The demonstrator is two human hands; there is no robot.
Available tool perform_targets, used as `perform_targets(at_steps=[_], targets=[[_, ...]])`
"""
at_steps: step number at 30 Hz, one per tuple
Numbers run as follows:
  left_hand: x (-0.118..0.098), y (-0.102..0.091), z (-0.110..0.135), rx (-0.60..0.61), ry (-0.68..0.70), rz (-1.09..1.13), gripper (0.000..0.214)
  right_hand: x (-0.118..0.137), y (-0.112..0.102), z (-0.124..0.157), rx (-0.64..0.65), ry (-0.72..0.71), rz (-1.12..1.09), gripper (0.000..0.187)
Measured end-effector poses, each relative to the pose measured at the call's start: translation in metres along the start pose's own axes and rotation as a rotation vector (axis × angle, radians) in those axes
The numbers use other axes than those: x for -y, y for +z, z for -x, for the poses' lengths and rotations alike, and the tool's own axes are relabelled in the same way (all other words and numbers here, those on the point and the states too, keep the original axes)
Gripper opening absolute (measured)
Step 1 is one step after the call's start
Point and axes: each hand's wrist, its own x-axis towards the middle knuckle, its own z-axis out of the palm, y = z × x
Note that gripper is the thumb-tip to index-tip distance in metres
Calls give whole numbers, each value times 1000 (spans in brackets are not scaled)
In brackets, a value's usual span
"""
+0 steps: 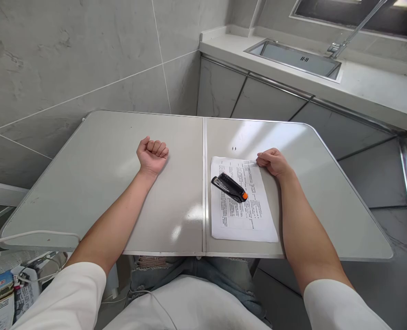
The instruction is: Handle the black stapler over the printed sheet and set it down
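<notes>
My left hand [152,156] rests on the left half of the grey folding table [100,183], curled into a loose fist, palm up, with nothing in it. My right hand [273,161] is closed too, its fingertips touching the top right corner of a printed sheet of paper [241,215]. A black stapler [229,187] with an orange end lies diagonally on the upper part of that sheet, between my two hands and nearer the right one.
A seam [204,183] splits the table down the middle. Beyond it stands a counter with a steel sink [294,57] and tap [354,32]. A white cable [31,234] crosses the near left corner; boxes and papers [0,293] lie on the floor at left.
</notes>
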Motion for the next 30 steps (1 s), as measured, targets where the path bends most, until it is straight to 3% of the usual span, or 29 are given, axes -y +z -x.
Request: perform_targets(at_steps=[11,14,16,19,21,26,30], targets=[[-1,-2,-2,-33,38,-53,60,15,14,2,-27,35,95,76],[-1,-3,-4,-63,67,-68,59,38,35,11,68,38,283,73],[-1,-3,-4,-88,68,-94,59,56,55,21,155,28,531,67],[-1,-4,-5,-88,66,-102,58,76,91,37,140,-126,828,54],[-1,-5,-5,-63,70,-78,58,80,113,44,213,-113,884,47],[-1,-6,-6,7,45,-17,58,66,147,48,333,126,941,46],[0,-6,-6,5,16,-5,59,61,160,45,361,116,915,27]])
